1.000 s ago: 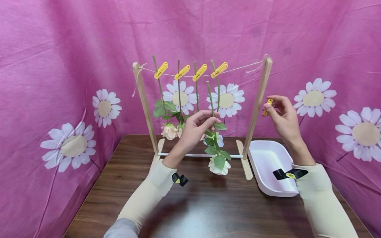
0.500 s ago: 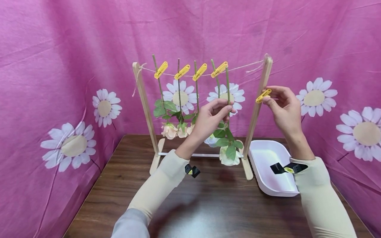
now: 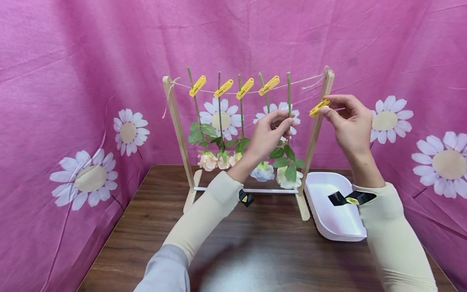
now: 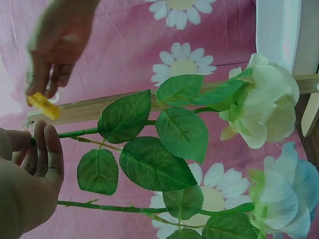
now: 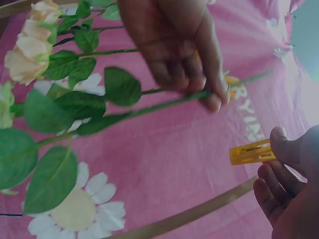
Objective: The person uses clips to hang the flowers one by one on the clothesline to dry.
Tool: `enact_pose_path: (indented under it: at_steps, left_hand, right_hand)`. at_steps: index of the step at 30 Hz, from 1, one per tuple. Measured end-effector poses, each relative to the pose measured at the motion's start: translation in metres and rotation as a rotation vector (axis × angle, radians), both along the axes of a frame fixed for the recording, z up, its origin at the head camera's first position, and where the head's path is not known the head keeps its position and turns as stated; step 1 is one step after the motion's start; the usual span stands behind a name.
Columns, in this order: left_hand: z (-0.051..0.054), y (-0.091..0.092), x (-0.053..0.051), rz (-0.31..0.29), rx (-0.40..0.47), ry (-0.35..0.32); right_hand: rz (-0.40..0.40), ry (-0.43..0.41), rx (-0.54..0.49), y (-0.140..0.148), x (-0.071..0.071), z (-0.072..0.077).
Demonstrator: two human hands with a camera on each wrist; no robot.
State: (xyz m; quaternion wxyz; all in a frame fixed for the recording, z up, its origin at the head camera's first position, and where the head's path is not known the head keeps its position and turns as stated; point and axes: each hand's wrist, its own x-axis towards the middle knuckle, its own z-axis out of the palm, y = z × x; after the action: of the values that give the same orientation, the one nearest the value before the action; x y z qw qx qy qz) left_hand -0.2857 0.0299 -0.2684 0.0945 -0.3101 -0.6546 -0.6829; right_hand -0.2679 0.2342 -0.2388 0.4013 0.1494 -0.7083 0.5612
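My left hand point(image 3: 271, 132) pinches the green stem of a white artificial rose point(image 3: 289, 177), which hangs bloom down near the rack's right post. The stem's top stands at about the height of the string point(image 3: 306, 81). Beside that post, my right hand point(image 3: 352, 123) holds a yellow clothespin point(image 3: 319, 108) between thumb and fingers; in the right wrist view the clothespin point(image 5: 251, 152) points toward the stem, apart from it. Several yellow clothespins point(image 3: 269, 85) fix other upside-down roses to the string, among them a pale blue rose point(image 3: 262, 172) and peach roses point(image 3: 208, 161).
The wooden rack point(image 3: 176, 134) stands on a dark wood table point(image 3: 233, 251), with a white bar point(image 3: 270, 190) low between its posts. To its right sits a white tray point(image 3: 330, 237). A pink cloth with printed daisies point(image 3: 127, 133) hangs behind.
My left hand has carried the white rose up and to the right, toward the right post. My right hand has risen slightly, and the clothespin in it has turned from upright to slanted.
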Motion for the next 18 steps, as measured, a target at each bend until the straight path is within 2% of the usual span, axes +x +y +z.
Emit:
enact_pose_path:
  at_steps: [5,8,13,18]
  left_hand:
    - [0.006,0.01,-0.005,0.061,-0.015,0.0]
    - [0.009,0.016,-0.007,0.093,-0.003,0.004]
    - [0.013,0.024,-0.011,0.132,0.039,-0.001]
    - [0.018,0.029,-0.013,0.183,-0.021,-0.042]
  right_hand:
    - [-0.006,0.0,-0.023,-0.009,-0.001,0.017]
    - [0.07,0.011,-0.097,-0.015,-0.003,0.029]
    - [0.224,0.039,-0.276,-0.025,-0.007,0.048]
    - [0.274,0.01,-0.364,-0.031,-0.015,0.061]
